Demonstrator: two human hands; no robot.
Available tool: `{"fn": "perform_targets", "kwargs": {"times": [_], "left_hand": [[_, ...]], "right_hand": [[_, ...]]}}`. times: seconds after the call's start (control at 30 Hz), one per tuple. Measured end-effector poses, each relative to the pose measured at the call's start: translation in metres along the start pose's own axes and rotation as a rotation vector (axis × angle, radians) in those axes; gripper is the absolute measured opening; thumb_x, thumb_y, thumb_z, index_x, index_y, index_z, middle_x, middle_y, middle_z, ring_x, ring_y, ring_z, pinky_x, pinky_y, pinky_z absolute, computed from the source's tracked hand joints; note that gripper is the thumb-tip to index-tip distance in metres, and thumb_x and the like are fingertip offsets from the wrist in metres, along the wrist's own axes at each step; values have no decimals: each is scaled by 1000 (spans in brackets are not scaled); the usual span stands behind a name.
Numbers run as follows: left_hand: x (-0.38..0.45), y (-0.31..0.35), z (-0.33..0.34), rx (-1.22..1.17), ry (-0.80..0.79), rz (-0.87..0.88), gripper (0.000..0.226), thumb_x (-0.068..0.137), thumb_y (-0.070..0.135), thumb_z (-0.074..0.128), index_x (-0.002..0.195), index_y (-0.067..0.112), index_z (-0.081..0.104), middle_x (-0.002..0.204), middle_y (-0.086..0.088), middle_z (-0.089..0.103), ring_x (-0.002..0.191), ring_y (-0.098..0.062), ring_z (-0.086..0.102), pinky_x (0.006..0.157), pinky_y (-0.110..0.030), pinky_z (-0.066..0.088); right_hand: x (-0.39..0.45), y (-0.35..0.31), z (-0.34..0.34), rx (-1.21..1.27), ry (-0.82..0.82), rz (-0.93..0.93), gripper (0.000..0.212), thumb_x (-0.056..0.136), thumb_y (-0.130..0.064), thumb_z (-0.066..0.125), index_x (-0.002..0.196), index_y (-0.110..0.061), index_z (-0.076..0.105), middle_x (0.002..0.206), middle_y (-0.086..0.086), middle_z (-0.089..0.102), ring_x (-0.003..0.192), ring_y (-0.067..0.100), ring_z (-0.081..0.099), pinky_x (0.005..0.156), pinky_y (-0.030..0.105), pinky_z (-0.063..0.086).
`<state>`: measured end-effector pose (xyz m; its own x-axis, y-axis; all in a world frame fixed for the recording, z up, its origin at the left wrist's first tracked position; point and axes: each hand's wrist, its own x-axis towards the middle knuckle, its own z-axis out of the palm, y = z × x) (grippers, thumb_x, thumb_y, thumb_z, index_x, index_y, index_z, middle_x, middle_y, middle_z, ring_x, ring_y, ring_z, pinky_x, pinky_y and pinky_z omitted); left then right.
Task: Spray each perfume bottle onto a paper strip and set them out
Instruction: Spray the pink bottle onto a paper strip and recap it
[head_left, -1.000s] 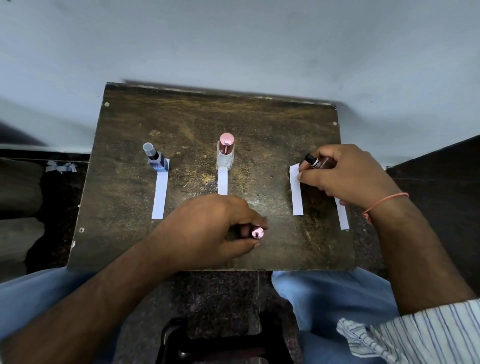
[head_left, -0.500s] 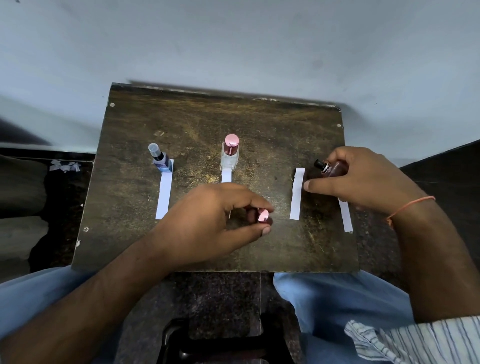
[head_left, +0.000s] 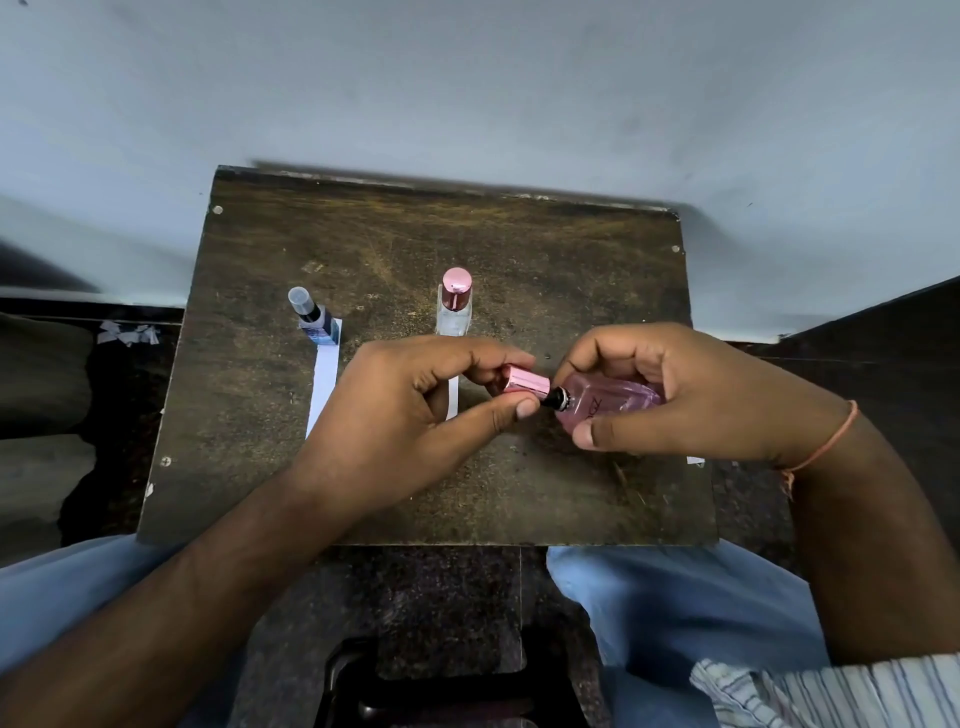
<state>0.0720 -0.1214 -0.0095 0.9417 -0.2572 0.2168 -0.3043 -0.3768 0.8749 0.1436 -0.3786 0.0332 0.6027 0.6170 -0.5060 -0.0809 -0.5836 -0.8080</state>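
My right hand (head_left: 691, 395) holds a pink perfume bottle (head_left: 608, 402) on its side above the wooden board (head_left: 363, 244), black nozzle pointing left. My left hand (head_left: 415, 415) pinches the pink metallic cap (head_left: 524, 384) right at that nozzle. A blue bottle with a clear cap (head_left: 311, 319) stands at the head of a white paper strip (head_left: 323, 384) on the left. A clear bottle with a pink cap (head_left: 455, 304) stands in the middle; its strip (head_left: 452, 397) shows partly behind my left hand. The right-hand strips are mostly hidden; one corner (head_left: 695, 460) peeks out.
The board rests on my lap, with blue trousers (head_left: 675, 597) below its front edge. A pale wall (head_left: 467, 93) rises behind it. Torn paper scraps (head_left: 127, 332) lie on the dark floor at the left.
My right hand lifted the pink bottle off the right side and tipped it sideways toward the middle. My left hand raised the cap to meet the nozzle, covering the third strip.
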Motion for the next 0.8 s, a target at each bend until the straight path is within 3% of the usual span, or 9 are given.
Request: {"fn": "perform_targets", "kwargs": {"times": [0.1,0.23,0.3,0.4,0.5,0.6,0.7,0.73,0.8], "left_hand": [[1,0,1,-11,-4,-17,31,85,13,87,115,6,81,74,55,55,61,29,51,65,7,36],[3,3,5,-45,-10,-80,33,87,28,89,119,28,81,78,49,63,43,-8,46,44,-24,44],[2,2,9,-85,0,-109,34,87,30,89,119,36,80,83,39,72,43,-9,43,44,-24,40],[1,-2,16,-229,48,-184,35,86,27,88,120,29,81,78,27,74,48,-1,34,47,-23,35],[4,2,23,-381,71,-240,35,84,23,86,119,24,80,93,4,84,51,-8,44,51,-28,45],[7,9,28,-492,55,-266,34,84,17,85,117,20,80,107,2,86,72,-33,76,75,-45,66],[12,5,31,-447,-7,-232,35,90,19,85,124,22,79,112,-2,84,90,-53,74,81,-70,60],[13,3,33,-416,-18,-223,39,91,20,85,129,22,77,109,-5,83,88,-50,73,78,-68,59],[14,3,37,-401,-32,-243,55,92,23,84,144,20,66,96,-5,77,70,-25,68,64,-45,61]], "right_hand": [[-3,0,-2,19,22,-27,31,86,-10,89,113,-17,75,105,3,83,88,12,76,79,21,54],[-4,-2,0,26,23,-58,33,84,-21,90,114,-19,77,108,5,83,97,34,77,83,40,60],[-5,-4,2,51,26,-67,33,83,-22,90,112,-19,77,106,6,83,95,35,78,82,47,63],[-6,-5,3,109,53,-61,34,81,-23,89,112,-19,77,106,5,84,90,26,79,72,53,69],[-8,-4,4,157,86,-72,35,79,-21,89,112,-18,78,104,5,84,88,19,79,68,53,69],[-9,-1,4,198,103,-81,32,78,-18,89,109,-16,78,101,9,83,87,22,78,69,54,69],[-10,5,2,230,94,-84,31,78,-16,89,107,-15,79,97,11,83,84,22,77,69,48,70],[-11,7,0,227,95,-83,31,77,-16,89,107,-14,79,96,10,84,83,19,77,70,42,69],[-13,9,-5,192,115,-90,34,75,-17,89,108,-13,78,96,7,85,82,15,80,71,30,66]]}}
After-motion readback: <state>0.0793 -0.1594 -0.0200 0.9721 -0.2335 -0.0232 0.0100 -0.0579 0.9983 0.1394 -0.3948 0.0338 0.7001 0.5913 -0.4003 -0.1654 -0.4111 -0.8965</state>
